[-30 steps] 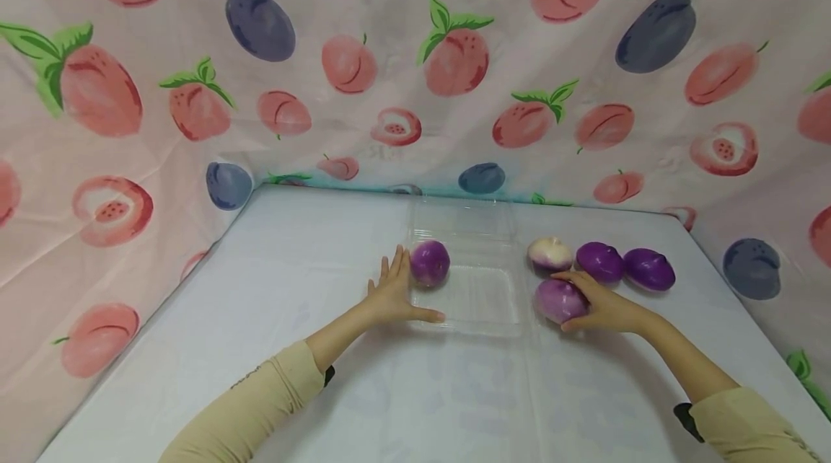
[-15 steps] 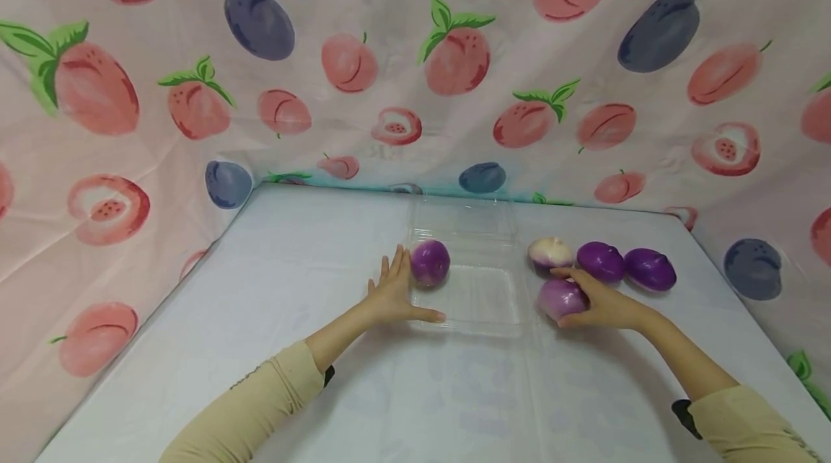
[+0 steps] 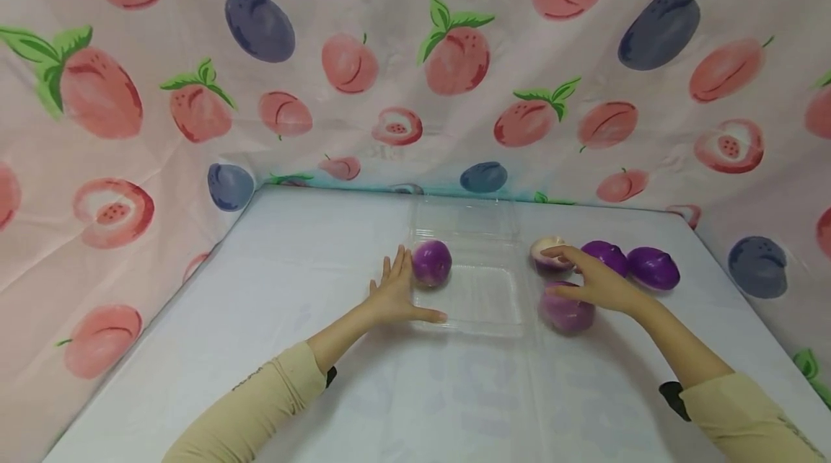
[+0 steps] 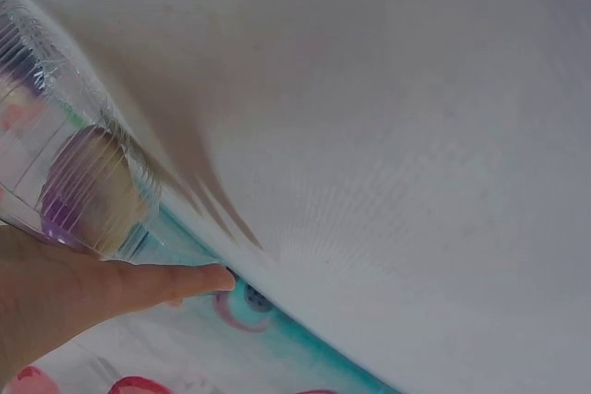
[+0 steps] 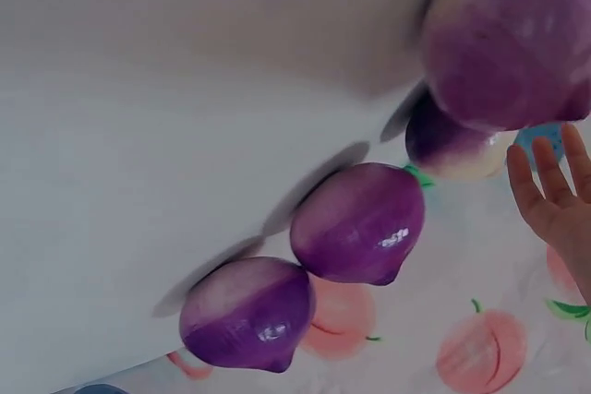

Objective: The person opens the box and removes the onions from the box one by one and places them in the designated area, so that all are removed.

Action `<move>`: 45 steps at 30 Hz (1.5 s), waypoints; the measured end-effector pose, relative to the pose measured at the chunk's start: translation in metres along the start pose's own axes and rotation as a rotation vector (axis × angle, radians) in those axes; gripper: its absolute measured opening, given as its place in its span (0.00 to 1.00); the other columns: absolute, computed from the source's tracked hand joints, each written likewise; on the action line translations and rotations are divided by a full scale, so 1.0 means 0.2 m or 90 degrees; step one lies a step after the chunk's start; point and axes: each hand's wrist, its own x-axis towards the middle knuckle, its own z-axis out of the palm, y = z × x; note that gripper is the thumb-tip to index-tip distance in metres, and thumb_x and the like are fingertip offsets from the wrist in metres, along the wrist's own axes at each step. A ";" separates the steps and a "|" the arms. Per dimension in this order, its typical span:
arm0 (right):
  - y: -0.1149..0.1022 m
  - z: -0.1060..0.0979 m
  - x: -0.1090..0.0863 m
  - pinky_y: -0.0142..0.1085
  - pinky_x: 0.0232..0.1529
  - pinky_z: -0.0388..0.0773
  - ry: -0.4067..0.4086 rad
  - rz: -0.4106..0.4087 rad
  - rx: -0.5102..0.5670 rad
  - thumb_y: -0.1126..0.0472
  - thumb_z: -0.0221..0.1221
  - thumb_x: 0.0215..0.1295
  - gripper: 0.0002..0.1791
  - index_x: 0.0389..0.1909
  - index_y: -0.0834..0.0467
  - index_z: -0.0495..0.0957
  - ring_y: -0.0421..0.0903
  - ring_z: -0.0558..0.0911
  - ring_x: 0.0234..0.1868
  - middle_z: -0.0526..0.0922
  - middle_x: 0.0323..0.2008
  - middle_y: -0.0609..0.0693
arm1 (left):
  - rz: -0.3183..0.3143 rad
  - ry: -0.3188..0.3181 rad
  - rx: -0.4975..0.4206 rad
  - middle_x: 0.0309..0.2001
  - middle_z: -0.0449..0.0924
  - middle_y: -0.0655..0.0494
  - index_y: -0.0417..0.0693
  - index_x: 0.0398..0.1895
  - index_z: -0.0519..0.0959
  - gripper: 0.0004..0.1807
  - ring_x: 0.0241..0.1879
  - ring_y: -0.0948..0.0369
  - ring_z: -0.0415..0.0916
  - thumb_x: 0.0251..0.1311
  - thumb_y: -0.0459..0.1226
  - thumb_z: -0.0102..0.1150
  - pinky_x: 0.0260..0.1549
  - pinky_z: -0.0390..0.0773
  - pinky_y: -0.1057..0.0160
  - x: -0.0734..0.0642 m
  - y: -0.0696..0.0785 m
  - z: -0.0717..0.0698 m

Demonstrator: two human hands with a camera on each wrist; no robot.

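Observation:
Fingers spread, my left hand [image 3: 392, 301] lies along the left side of a clear plastic box [image 3: 487, 297]; in the left wrist view it [image 4: 83, 292] is beside the ribbed wall. One purple onion [image 3: 433, 263] sits in the box's left part. My right hand [image 3: 600, 283] reaches over a pale purple onion [image 3: 568, 313] and a white-and-purple onion [image 3: 544, 263]. Its fingers overlap the white-and-purple one, while the thumb crosses above the pale one. In the right wrist view, extended fingers [image 5: 554, 182] show beside these two onions, with nothing gripped.
Two darker purple onions [image 3: 653, 268] lie side by side to the right, one partly behind the right hand. The box's clear lid [image 3: 464, 218] is folded back toward the fruit-patterned cloth [image 3: 402, 52]. A white cover [image 3: 311, 254] lies on the table.
My right hand has let go of the pale purple onion and moved up and away toward the white-and-purple one. The left hand stays at the box.

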 end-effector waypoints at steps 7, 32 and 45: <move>-0.03 0.03 0.05 0.59 0.51 0.73 0.036 -0.035 0.014 0.65 0.66 0.55 0.30 0.57 0.67 0.67 0.64 0.75 0.52 0.73 0.54 0.64 | 0.001 0.000 -0.001 0.75 0.24 0.45 0.40 0.74 0.33 0.74 0.73 0.40 0.24 0.35 0.62 0.72 0.62 0.40 0.27 0.00 0.00 0.02; -0.25 0.14 0.34 0.57 0.48 0.76 0.048 -0.014 0.030 0.61 0.64 0.58 0.31 0.62 0.64 0.65 0.64 0.75 0.54 0.68 0.60 0.64 | -0.018 -0.005 -0.016 0.75 0.22 0.46 0.41 0.74 0.30 0.75 0.74 0.43 0.24 0.35 0.60 0.73 0.59 0.38 0.25 0.00 0.02 0.00; -0.35 0.19 0.48 0.57 0.50 0.76 -0.001 -0.028 0.009 0.57 0.64 0.59 0.35 0.65 0.62 0.64 0.66 0.72 0.59 0.67 0.64 0.64 | -0.013 0.001 -0.018 0.75 0.25 0.44 0.39 0.74 0.33 0.74 0.73 0.40 0.30 0.35 0.60 0.73 0.61 0.41 0.27 0.00 0.02 -0.01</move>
